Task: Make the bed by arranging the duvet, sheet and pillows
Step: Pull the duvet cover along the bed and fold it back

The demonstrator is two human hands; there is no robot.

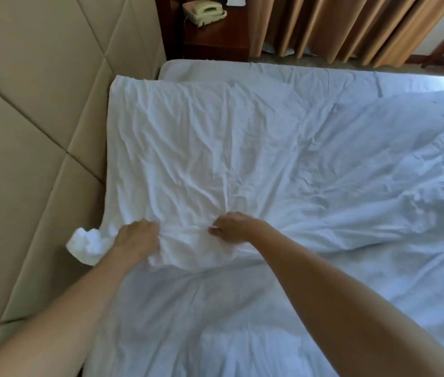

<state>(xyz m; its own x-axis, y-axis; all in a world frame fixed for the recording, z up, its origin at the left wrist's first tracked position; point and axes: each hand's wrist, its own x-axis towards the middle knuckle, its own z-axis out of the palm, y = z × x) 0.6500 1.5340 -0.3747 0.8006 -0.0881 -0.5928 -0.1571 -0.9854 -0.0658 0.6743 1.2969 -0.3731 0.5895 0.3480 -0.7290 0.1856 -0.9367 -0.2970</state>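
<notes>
Bed-making, entry at an early-to-middle stage, by your own view: the sheet (242,74) lies spread over the mattress and shows bare along the far edge, so that layer looks done; the duvet (229,148) is on the bed but not yet squared. Your left hand (138,239) grips a bunched fold of the duvet's near edge, close to the padded headboard (33,126); your right hand (230,227) pinches the same edge just beside it, fingers curled into the cloth. Duvet: white, heavily creased, top edge running along the headboard, a loose wad of cloth (86,244) hanging off the near corner, folds heaped toward the right. Left to do, as a judgement: pull the edge taut, smooth the creases, straighten the right side, set the pillows. No pillow can be picked out for certain. Beyond the bed: a telephone (204,12) on a dark nightstand (215,39), and tan curtains (338,25).
</notes>
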